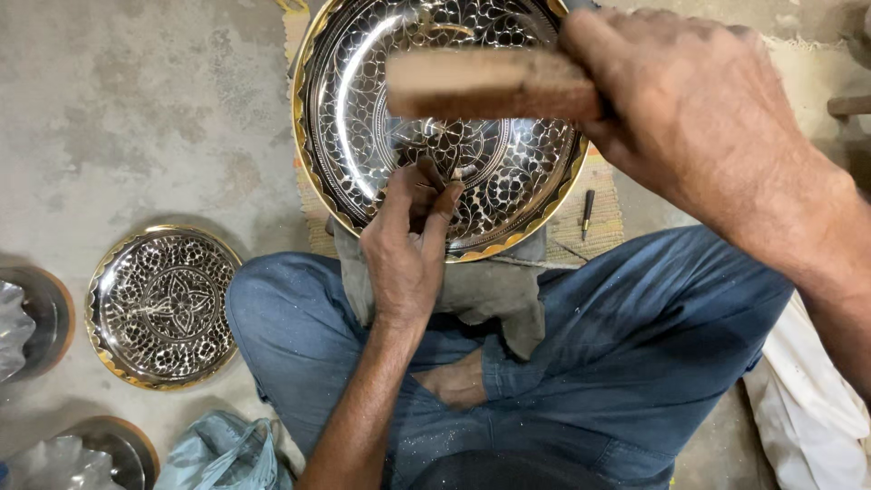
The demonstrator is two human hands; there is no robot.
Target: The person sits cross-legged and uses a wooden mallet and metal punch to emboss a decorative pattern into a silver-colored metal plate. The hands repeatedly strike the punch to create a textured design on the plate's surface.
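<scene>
On the concrete floor, left hand fingers pinch a half-hidden chisel; right hand grips a blurred mallet.

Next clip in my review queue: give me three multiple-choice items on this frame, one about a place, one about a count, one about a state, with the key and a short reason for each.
1. Where does the smaller engraved plate lie?
A. On the concrete floor beside the person's left knee
B. Stacked on the large plate
C. In the person's lap

2. How many engraved plates with a gold-coloured rim show in full or nearly so?
A. One
B. Two
C. Four

3. How is the wooden block held?
A. Lying on the floor
B. Gripped in the right hand, raised above the large plate
C. Pinched in the left hand

Key: 1 A, it rests on bare floor left of the knee. 2 B, the large plate and the smaller one. 3 B, right-hand fingers wrap its end while the left hand holds a thin tool against the plate.
</scene>
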